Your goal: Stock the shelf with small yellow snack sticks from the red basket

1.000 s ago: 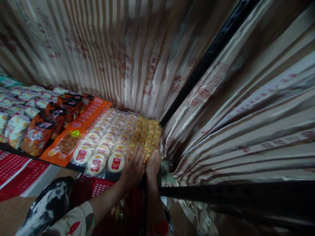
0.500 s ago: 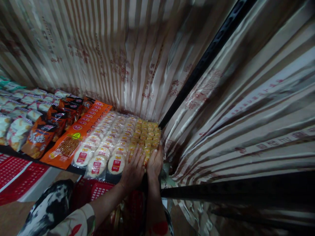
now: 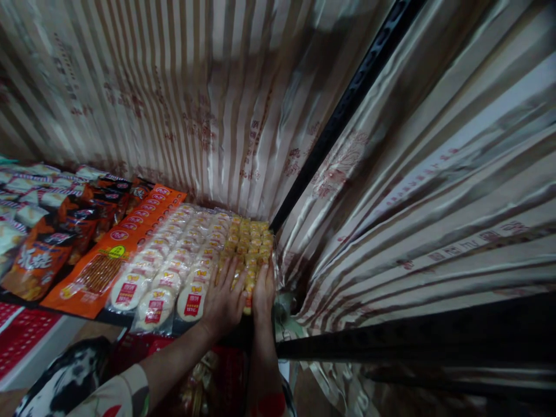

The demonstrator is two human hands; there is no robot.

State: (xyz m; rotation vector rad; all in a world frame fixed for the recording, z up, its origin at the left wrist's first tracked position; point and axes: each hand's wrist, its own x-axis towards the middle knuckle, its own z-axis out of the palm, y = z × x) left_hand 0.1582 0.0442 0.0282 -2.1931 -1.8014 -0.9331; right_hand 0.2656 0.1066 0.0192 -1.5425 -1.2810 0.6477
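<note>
A striped satin curtain fills the back and the right side, hiding whatever lies behind it; a black post runs up through its folds, cut off by the top edge. Below it a shelf carries rows of packets, and its left end runs out of view. At the shelf's left stand orange bags, their print too blurred to read, then a long orange packet, then rows of round white cakes in clear wrap. In the shelf's right corner, against the curtain, lie the small yellow packets. The left hand lies flat on their front edge, fingers spread and slack, touching the white cakes beside them. The right hand presses the right side of the same yellow row, fingers straight, not closed on anything; its thumb is hidden. A red basket below the shelf is mostly covered by the arms.
</note>
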